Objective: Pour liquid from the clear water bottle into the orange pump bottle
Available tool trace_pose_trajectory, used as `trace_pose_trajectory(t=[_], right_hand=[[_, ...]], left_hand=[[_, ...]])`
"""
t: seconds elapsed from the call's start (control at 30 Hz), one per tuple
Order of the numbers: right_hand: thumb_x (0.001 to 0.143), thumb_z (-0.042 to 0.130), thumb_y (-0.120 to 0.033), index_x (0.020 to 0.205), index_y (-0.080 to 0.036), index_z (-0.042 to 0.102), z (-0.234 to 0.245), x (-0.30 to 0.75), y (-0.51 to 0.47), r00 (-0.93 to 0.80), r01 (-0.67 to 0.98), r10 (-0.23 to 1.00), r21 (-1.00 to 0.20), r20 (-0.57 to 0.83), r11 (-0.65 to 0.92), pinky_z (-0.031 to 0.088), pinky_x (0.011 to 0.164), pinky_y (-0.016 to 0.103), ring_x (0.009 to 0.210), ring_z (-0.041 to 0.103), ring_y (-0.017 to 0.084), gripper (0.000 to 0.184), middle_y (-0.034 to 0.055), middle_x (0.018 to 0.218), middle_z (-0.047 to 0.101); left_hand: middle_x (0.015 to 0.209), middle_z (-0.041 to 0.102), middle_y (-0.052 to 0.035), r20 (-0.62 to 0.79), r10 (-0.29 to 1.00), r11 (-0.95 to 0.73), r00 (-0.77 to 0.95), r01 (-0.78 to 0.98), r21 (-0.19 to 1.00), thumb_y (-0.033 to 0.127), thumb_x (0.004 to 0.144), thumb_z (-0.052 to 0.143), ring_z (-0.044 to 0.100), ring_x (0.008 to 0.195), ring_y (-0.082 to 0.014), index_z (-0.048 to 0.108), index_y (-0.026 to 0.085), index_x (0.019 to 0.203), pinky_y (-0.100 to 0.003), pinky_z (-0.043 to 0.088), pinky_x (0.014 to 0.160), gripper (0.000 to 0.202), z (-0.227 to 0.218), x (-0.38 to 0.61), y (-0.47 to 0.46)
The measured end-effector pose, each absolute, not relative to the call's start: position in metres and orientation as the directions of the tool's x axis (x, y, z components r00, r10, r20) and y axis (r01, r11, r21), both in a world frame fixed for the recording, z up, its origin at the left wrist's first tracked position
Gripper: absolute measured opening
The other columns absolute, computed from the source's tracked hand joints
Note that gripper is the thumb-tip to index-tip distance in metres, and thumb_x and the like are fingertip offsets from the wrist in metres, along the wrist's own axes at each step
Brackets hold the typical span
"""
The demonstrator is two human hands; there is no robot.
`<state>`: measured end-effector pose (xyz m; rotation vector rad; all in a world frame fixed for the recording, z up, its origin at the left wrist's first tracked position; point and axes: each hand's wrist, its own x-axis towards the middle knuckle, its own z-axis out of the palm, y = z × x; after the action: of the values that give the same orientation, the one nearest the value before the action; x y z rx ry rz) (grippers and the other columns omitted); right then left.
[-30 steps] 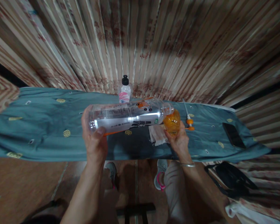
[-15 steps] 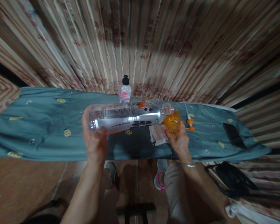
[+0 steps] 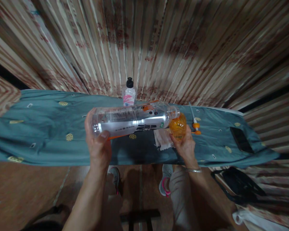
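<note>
My left hand (image 3: 98, 141) is closed round the base of a large clear plastic bottle (image 3: 132, 118), which lies almost level in the air with its neck to the right. The bottle has a printed label with orange and black marks. Its mouth is at the top of a small orange see-through bottle (image 3: 178, 126), gripped by my right hand (image 3: 186, 143). Whether liquid passes between them I cannot tell. Right of that hand, an orange and white pump top (image 3: 196, 125) with a thin tube lies on the cloth.
A clear bottle with a black cap and pink label (image 3: 129, 96) stands at the back of the teal cloth-covered table (image 3: 50, 128). A folded white cloth or tissue (image 3: 162, 140) lies near the right hand. A dark phone (image 3: 241, 140) rests at the right. Behind hangs a pleated curtain (image 3: 144, 48).
</note>
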<state>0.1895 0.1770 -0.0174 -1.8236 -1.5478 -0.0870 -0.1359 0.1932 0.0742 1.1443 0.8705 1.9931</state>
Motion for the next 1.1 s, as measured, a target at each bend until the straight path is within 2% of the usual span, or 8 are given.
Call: trace_pose_trajectory(t=[0.3,0.43,0.57,0.77,0.9,1.1], right_hand=[[0.085,0.061,-0.064,0.148,-0.011,0.042,-0.0156,0.1887,0.1778,0.294,0.868,0.829,-0.496,0.477,-0.022,0.056,0.104,0.053,0.128,0.065,0.037,0.085,0.0236,0.139,0.065],[0.085,0.061,-0.064,0.148,-0.01,0.042,-0.0144,0.1884,0.1777,0.304,0.865,0.836,-0.5,0.458,-0.041,0.057,0.102,0.052,0.126,0.066,0.037,0.085,0.0237,0.137,0.066],[0.086,0.062,-0.062,0.149,-0.012,0.04,-0.0147,0.1894,0.1771,0.285,0.869,0.841,-0.494,0.46,-0.024,0.056,0.103,0.051,0.126,0.066,0.036,0.084,0.0229,0.137,0.065],[0.086,0.063,-0.061,0.149,-0.011,0.039,-0.016,0.1903,0.177,0.28,0.869,0.839,-0.494,0.466,-0.015,0.056,0.101,0.052,0.124,0.066,0.037,0.084,0.0234,0.136,0.066],[0.085,0.064,-0.06,0.15,-0.011,0.039,-0.014,0.1897,0.1768,0.288,0.865,0.845,-0.501,0.45,-0.028,0.056,0.102,0.052,0.123,0.066,0.037,0.085,0.0237,0.135,0.066],[0.086,0.063,-0.061,0.15,-0.013,0.038,-0.0148,0.1891,0.1766,0.281,0.867,0.837,-0.498,0.47,-0.011,0.055,0.104,0.054,0.126,0.065,0.037,0.084,0.0228,0.138,0.065]], left_hand=[[0.126,0.064,-0.0061,0.429,0.805,-0.55,-0.409,-0.244,0.799,0.045,0.064,0.083,0.055,0.131,-0.036,0.065,0.033,0.125,-0.055,0.05,0.108,0.065,0.074,-0.1348,0.193],[0.126,0.063,-0.0069,0.455,0.81,-0.547,-0.371,-0.197,0.814,0.048,0.067,0.08,0.055,0.13,-0.0375,0.065,0.031,0.119,-0.057,0.051,0.106,0.056,0.0723,-0.1378,0.1925],[0.124,0.063,-0.0064,0.449,0.82,-0.541,-0.354,-0.224,0.811,0.045,0.068,0.081,0.055,0.129,-0.0361,0.066,0.031,0.114,-0.055,0.051,0.105,0.05,0.0725,-0.1382,0.1922],[0.127,0.062,-0.0072,0.417,0.814,-0.537,-0.406,-0.249,0.806,0.047,0.062,0.085,0.053,0.131,-0.0368,0.065,0.031,0.123,-0.055,0.05,0.108,0.067,0.0727,-0.1366,0.1938],[0.131,0.061,-0.007,0.425,0.828,-0.522,-0.365,-0.226,0.822,0.048,0.064,0.083,0.051,0.133,-0.0379,0.066,0.034,0.124,-0.057,0.047,0.112,0.065,0.0711,-0.1389,0.1938],[0.128,0.061,-0.0063,0.403,0.819,-0.534,-0.409,-0.284,0.796,0.043,0.06,0.086,0.051,0.133,-0.0364,0.068,0.032,0.117,-0.055,0.047,0.111,0.061,0.0745,-0.1349,0.1935]])
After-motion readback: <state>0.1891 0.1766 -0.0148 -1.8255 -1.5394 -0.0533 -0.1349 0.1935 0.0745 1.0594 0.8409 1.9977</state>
